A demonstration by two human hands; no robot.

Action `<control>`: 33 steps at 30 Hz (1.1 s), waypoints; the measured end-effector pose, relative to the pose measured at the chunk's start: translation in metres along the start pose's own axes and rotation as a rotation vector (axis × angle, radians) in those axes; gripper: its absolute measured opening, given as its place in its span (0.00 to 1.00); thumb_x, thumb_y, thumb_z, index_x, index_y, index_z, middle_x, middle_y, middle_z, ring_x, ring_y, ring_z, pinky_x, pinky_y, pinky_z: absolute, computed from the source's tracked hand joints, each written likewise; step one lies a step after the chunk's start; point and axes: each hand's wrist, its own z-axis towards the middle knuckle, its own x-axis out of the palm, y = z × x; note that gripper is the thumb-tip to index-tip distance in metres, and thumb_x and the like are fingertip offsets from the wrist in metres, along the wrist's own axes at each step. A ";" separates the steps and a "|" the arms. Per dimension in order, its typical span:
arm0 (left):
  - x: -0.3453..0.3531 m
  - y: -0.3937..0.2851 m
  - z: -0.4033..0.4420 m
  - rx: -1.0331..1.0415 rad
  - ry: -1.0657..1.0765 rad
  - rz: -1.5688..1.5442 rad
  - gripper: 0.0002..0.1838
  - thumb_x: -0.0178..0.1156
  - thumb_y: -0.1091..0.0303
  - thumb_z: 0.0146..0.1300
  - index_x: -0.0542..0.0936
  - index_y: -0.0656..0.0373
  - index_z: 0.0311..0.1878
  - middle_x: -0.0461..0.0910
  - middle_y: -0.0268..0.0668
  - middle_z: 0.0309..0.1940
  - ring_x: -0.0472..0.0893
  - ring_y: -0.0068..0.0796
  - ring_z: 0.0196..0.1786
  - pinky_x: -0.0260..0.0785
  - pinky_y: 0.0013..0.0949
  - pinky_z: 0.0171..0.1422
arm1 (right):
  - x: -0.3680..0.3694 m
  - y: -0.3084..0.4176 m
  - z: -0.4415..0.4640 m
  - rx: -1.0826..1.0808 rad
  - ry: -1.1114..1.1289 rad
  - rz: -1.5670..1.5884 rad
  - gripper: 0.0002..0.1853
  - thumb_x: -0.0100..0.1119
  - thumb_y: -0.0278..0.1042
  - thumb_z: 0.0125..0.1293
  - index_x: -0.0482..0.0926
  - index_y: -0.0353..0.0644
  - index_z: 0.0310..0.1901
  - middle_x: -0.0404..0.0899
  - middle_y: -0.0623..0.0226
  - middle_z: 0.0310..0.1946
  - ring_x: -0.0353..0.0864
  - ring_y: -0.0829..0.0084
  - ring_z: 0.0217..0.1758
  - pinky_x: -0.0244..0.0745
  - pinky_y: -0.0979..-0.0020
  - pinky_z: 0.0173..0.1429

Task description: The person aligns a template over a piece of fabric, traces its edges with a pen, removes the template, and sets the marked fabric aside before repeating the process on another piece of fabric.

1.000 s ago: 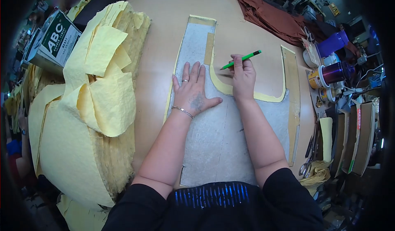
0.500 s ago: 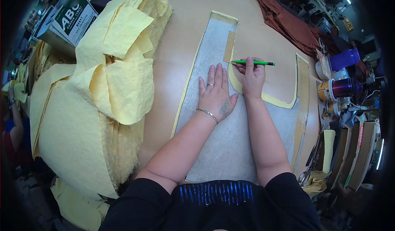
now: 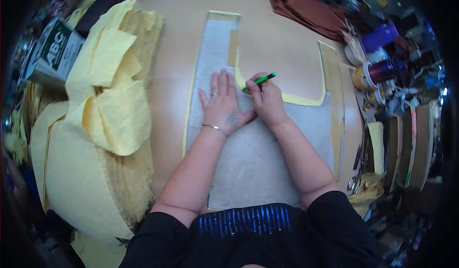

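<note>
My left hand [image 3: 222,101] lies flat with its fingers stretched out, pressing on a large grey pattern board [image 3: 253,158]. A green pencil [image 3: 262,80] is pinched in my right hand [image 3: 269,103], its tip at the board's inner curved edge. Along that edge shows a narrow border of yellow sheet material [image 3: 302,99], which lies under the board. Strips of brown tape [image 3: 233,48] are stuck on the board. My left thumb points toward my right hand, close beside it.
A tall stack of yellow sheets [image 3: 91,148] fills the left side, with a green and white box [image 3: 56,48] behind it. Brown fabric [image 3: 306,10] lies at the back. Cups, jars and scissors [image 3: 353,182] line the right edge.
The pencil has moved from beside the upper brown tape down along the inner curve, and now tilts more steeply. My left hand stays flat on the board. The whole view has shifted.
</note>
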 end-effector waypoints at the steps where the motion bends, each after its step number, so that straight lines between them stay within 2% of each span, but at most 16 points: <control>1: 0.000 -0.001 0.000 -0.003 0.005 0.005 0.58 0.59 0.36 0.35 0.47 0.64 0.63 0.43 0.43 0.65 0.39 0.37 0.68 0.35 0.59 0.62 | -0.013 0.001 -0.007 0.056 0.055 -0.033 0.07 0.50 0.34 0.59 0.70 0.38 0.31 0.73 0.58 0.24 0.75 0.60 0.29 0.68 0.66 0.33; 4: -0.002 -0.005 -0.001 -0.013 0.005 0.011 0.58 0.60 0.36 0.34 0.47 0.64 0.63 0.43 0.43 0.65 0.39 0.38 0.68 0.34 0.58 0.63 | -0.059 -0.022 -0.024 0.109 0.053 -0.032 0.07 0.50 0.33 0.59 0.69 0.38 0.31 0.74 0.59 0.24 0.75 0.61 0.30 0.68 0.67 0.35; 5: -0.002 -0.006 0.000 -0.017 0.012 0.033 0.58 0.60 0.36 0.34 0.47 0.64 0.63 0.43 0.44 0.65 0.39 0.38 0.68 0.34 0.58 0.63 | -0.076 -0.033 -0.029 0.121 0.035 -0.064 0.07 0.50 0.33 0.59 0.70 0.38 0.31 0.74 0.60 0.24 0.75 0.64 0.31 0.68 0.70 0.37; 11: -0.002 -0.009 0.001 -0.019 0.030 0.098 0.58 0.61 0.37 0.34 0.48 0.63 0.63 0.42 0.43 0.65 0.39 0.39 0.68 0.34 0.57 0.63 | -0.172 -0.087 -0.046 0.284 -0.032 -0.030 0.09 0.50 0.35 0.60 0.70 0.37 0.33 0.75 0.64 0.26 0.74 0.72 0.33 0.67 0.73 0.41; 14: -0.003 -0.011 0.002 -0.021 0.041 0.136 0.58 0.61 0.37 0.34 0.47 0.62 0.63 0.42 0.42 0.65 0.39 0.39 0.68 0.34 0.57 0.63 | -0.189 -0.094 -0.042 0.305 -0.055 -0.111 0.10 0.50 0.36 0.60 0.71 0.37 0.33 0.75 0.63 0.27 0.74 0.72 0.33 0.67 0.73 0.40; 18: -0.001 -0.012 0.003 -0.039 0.053 0.172 0.58 0.61 0.36 0.33 0.48 0.62 0.63 0.41 0.42 0.66 0.39 0.38 0.68 0.32 0.55 0.64 | -0.191 -0.108 -0.040 0.294 -0.008 0.019 0.07 0.48 0.33 0.61 0.68 0.38 0.32 0.70 0.71 0.26 0.68 0.80 0.33 0.65 0.77 0.42; 19: 0.000 -0.013 0.003 -0.046 0.053 0.175 0.58 0.61 0.36 0.33 0.48 0.62 0.63 0.42 0.42 0.66 0.39 0.38 0.68 0.32 0.55 0.64 | -0.191 -0.104 -0.041 0.298 -0.011 0.040 0.07 0.48 0.33 0.61 0.68 0.37 0.32 0.70 0.70 0.26 0.69 0.80 0.34 0.65 0.77 0.42; 22: 0.001 -0.014 0.003 -0.053 0.051 0.186 0.59 0.61 0.35 0.32 0.48 0.62 0.63 0.41 0.42 0.66 0.39 0.38 0.68 0.33 0.55 0.64 | -0.191 -0.099 -0.042 0.306 -0.020 0.031 0.10 0.51 0.36 0.59 0.71 0.37 0.33 0.75 0.61 0.27 0.74 0.69 0.32 0.67 0.71 0.40; 25: -0.001 -0.018 0.003 -0.085 0.079 0.232 0.58 0.61 0.37 0.34 0.46 0.61 0.63 0.40 0.41 0.66 0.38 0.36 0.68 0.34 0.53 0.65 | -0.185 -0.083 -0.033 0.338 0.061 -0.078 0.10 0.51 0.36 0.58 0.71 0.36 0.33 0.75 0.57 0.26 0.75 0.63 0.31 0.68 0.69 0.39; 28: 0.001 -0.015 0.004 -0.065 0.056 0.228 0.58 0.61 0.37 0.34 0.46 0.61 0.64 0.41 0.41 0.66 0.39 0.37 0.68 0.34 0.54 0.65 | -0.165 -0.044 -0.023 0.270 0.191 -0.265 0.11 0.51 0.37 0.57 0.70 0.36 0.33 0.74 0.52 0.27 0.74 0.56 0.33 0.67 0.65 0.39; 33: -0.002 -0.014 0.001 -0.054 0.055 0.175 0.60 0.58 0.33 0.33 0.45 0.63 0.64 0.40 0.42 0.66 0.39 0.38 0.68 0.34 0.56 0.64 | -0.085 -0.016 0.003 0.073 0.306 -0.180 0.13 0.51 0.38 0.56 0.71 0.35 0.34 0.74 0.50 0.29 0.73 0.52 0.36 0.66 0.60 0.40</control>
